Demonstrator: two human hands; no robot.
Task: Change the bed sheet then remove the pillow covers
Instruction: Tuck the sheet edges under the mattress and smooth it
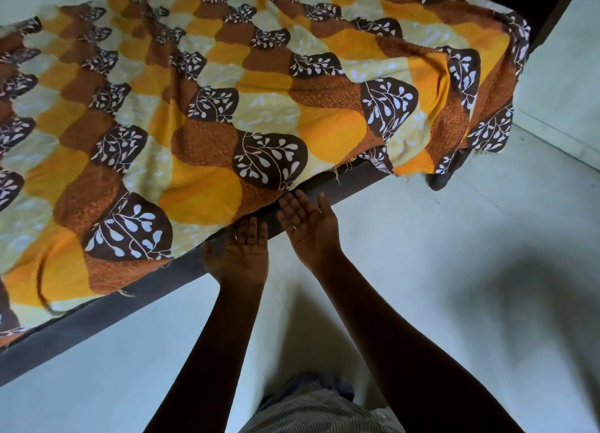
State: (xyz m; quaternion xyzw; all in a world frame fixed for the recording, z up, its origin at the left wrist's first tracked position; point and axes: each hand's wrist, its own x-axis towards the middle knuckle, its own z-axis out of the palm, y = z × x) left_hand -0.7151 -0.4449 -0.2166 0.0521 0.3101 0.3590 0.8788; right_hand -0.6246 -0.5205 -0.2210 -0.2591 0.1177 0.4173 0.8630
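Nearest the viewer, a striped garment [311, 410] at the person's waist fills the bottom edge, and two bare forearms reach forward from it. Beyond them, a bed sheet [227, 114] patterned in orange, yellow and brown with white leaf sprigs covers the whole mattress, rumpled in long folds. Its near edge runs along the dark bed frame [107, 306], seemingly partly tucked, and its right-hand corner hangs loose over the bed leg [440, 181]. Pale floor [454, 270] lies around the bed. No pillows are in view.

Both hands are at the near rail, side by side, palms up, fingers straight and gripping nothing. The left hand [243, 254] has its fingertips at the sheet's edge where it meets the rail. The right hand [308, 225] is just beside it, fingers against the rail.

This looks like tucking the sheet under the mattress. To do it well, pull the cloth taut first, slide flat fingers deep under the mattress, work along towards the loose corner, then smooth the folds on top.
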